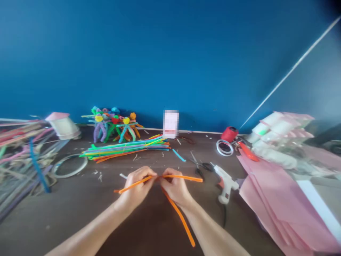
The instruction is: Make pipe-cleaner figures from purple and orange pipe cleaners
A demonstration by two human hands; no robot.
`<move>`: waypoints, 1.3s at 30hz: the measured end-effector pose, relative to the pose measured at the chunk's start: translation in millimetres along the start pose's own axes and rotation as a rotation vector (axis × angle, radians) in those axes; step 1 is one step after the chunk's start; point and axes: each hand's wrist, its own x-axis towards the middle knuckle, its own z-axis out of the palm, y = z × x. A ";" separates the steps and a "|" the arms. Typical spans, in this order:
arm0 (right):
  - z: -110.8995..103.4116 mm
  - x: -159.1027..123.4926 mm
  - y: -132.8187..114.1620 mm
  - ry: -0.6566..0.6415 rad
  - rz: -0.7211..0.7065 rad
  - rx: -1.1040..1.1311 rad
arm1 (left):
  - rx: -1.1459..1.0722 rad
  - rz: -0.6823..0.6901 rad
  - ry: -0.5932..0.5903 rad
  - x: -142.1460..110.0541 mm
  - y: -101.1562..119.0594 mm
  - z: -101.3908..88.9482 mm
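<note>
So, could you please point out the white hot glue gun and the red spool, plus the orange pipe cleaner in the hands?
White hot glue gun [226,185], head view, on its body.
Red spool [229,134], head view, on its side.
Orange pipe cleaner [180,219], head view, on its lower strand.

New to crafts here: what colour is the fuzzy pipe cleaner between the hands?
The fuzzy pipe cleaner is bright orange, best seen in the head view.
</note>
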 end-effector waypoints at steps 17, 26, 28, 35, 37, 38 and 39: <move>-1.2 5.0 6.0 -0.066 0.024 0.015 | -0.261 -0.212 -0.050 3.0 -11.0 0.8; -7.9 7.2 7.7 0.067 -0.010 -0.034 | -0.166 -0.168 -0.316 -0.4 -9.4 3.5; -8.2 6.5 6.8 0.064 -0.031 -0.048 | -0.150 -0.168 -0.330 -1.9 -9.3 3.6; -4.3 3.0 8.8 0.031 -0.066 -0.049 | -0.199 -0.225 -0.335 -2.0 -6.1 2.6; -2.7 0.8 10.0 0.020 -0.072 -0.056 | -0.220 -0.298 -0.311 -1.2 -6.7 5.3; -2.2 -0.3 10.4 0.015 -0.082 -0.060 | -0.234 -0.345 -0.299 -0.7 -6.9 6.9; -1.9 -1.2 10.6 0.019 -0.097 -0.066 | -0.257 -0.394 -0.292 -0.2 -7.0 8.3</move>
